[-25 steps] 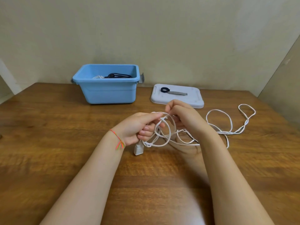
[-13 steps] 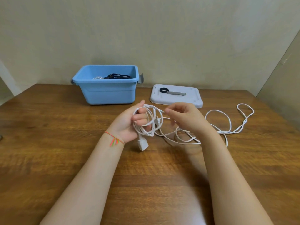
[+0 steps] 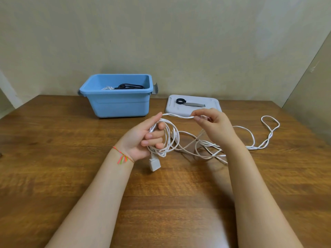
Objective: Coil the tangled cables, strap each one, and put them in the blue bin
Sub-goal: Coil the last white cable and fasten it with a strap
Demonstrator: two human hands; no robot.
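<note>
Table (image 3: 53,158): brown wood-grain top; bears every item listed below.
Blue bin (image 3: 120,104): landmark for this list; stands at the far edge of the table, against the wall.
Bin contents: a black cable (image 3: 129,86) and part of a white coil (image 3: 108,88) show above the rim; whether they are strapped cannot be told.
Bin lid (image 3: 211,102): pale grey, flat on the table just right of the blue bin.
Strap (image 3: 189,103): dark loop with a grey tail, lying on the bin lid, right of the blue bin.
White cable (image 3: 250,130): in front of and to the right of the blue bin; part coiled, part loose.
Coiled part: several loops hang round the fingers of the left hand, nearer the viewer than the blue bin.
Connector (image 3: 154,164): white, blocky end; dangles below the coil, further from the blue bin than the hand.
Loose part: tangled loops trail on the table well to the right of the blue bin, ending in a twisted double loop.
Left hand (image 3: 143,138): palm up, fingers curled through the coil, gripping it; a red and green thread band sits on the wrist.
Right hand (image 3: 213,126): raised in front of the bin lid; thumb and fingertips pinch a strand of the white cable, which runs across to the left hand's thumb.
</note>
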